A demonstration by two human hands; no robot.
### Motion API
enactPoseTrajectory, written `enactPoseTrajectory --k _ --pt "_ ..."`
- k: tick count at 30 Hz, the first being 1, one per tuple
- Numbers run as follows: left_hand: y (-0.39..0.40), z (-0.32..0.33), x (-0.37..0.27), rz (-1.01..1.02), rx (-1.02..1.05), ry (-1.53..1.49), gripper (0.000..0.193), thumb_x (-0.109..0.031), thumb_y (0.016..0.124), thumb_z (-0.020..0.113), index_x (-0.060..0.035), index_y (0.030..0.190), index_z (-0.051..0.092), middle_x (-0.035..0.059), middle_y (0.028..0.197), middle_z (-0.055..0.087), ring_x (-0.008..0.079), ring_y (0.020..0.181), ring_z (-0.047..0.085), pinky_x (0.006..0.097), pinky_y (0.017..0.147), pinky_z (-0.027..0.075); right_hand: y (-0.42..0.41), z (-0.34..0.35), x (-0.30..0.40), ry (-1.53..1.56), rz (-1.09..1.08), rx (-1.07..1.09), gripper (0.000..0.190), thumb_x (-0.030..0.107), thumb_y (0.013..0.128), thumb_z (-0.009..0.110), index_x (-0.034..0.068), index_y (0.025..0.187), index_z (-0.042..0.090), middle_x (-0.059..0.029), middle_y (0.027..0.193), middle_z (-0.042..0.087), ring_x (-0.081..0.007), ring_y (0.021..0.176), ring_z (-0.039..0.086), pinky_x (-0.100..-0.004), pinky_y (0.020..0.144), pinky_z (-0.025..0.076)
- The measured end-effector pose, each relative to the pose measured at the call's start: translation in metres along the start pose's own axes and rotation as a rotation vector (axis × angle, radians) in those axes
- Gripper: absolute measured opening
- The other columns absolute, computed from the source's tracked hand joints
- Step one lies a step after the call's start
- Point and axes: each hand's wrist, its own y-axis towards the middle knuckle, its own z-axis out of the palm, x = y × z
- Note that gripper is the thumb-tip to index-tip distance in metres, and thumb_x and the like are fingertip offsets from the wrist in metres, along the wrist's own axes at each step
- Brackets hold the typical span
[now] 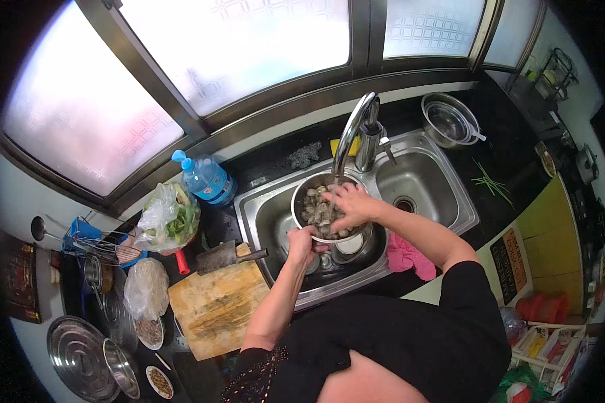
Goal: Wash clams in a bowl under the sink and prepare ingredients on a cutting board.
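Observation:
A round metal bowl (296, 214) of what look like clams (320, 214) is held over the left basin of the steel sink (269, 221). My left hand (304, 244) grips its near rim. Fingers spread, my right hand (352, 205) lies among the shells at the bowl's right side; whether it grasps any shell is hidden. Water runs from the curved chrome faucet (350, 131) into the bowl beside my right fingers. Below the bowl, partly hidden, another container (352, 246) and small items stand in the basin.
Left of the sink lie a cleaver (217, 258) and a wooden cutting board (222, 307). Behind them stand a bag of greens (174, 219) and a blue bottle (212, 181). A pink cloth (408, 257) hangs over the front edge; nested pots (448, 121) stand back right.

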Motion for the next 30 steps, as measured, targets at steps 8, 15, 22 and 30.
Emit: enactPoseTrajectory --k 8,15,22,30 --pt "-0.001 0.009 0.006 0.063 0.003 0.047 0.018 0.004 0.069 0.044 0.0129 0.084 0.051 0.0214 0.067 0.059 0.0319 0.050 0.062 0.0398 0.039 0.054 -0.002 0.034 0.024 0.103 0.123 -0.006 0.074 0.032 0.071 0.065 0.010 0.134 0.032 -0.0361 0.126 0.028 -0.0532 0.105 0.045 -0.0510 0.087 0.044" --pt "0.005 -0.006 0.009 -0.082 0.026 -0.014 0.020 0.002 0.072 0.041 0.0163 0.083 0.049 0.0255 0.066 0.059 0.0347 0.048 0.061 0.0388 0.036 0.054 0.013 0.017 0.002 0.471 0.291 -0.038 0.042 0.013 0.082 0.048 0.006 0.123 0.044 -0.0231 0.134 0.036 -0.0484 0.106 0.047 -0.0468 0.088 0.044" --pt "-0.001 -0.002 0.009 -0.016 0.058 0.064 0.015 0.003 0.071 0.044 0.0148 0.076 0.051 0.0233 0.067 0.059 0.0325 0.046 0.060 0.0398 0.038 0.055 0.003 0.011 0.029 -0.287 -0.122 0.025 0.085 0.046 0.067 0.068 0.015 0.136 0.030 -0.0267 0.138 0.029 -0.0438 0.127 0.029 -0.0615 0.091 0.035" --pt "-0.005 -0.002 0.010 -0.043 0.034 0.115 0.018 0.002 0.069 0.045 0.0154 0.079 0.052 0.0215 0.069 0.059 0.0323 0.050 0.061 0.0402 0.038 0.055 0.037 0.037 0.009 0.276 0.466 -0.034 0.053 0.035 0.073 0.063 0.001 0.112 0.051 -0.0242 0.102 0.059 -0.0382 0.090 0.061 -0.0469 0.080 0.048"
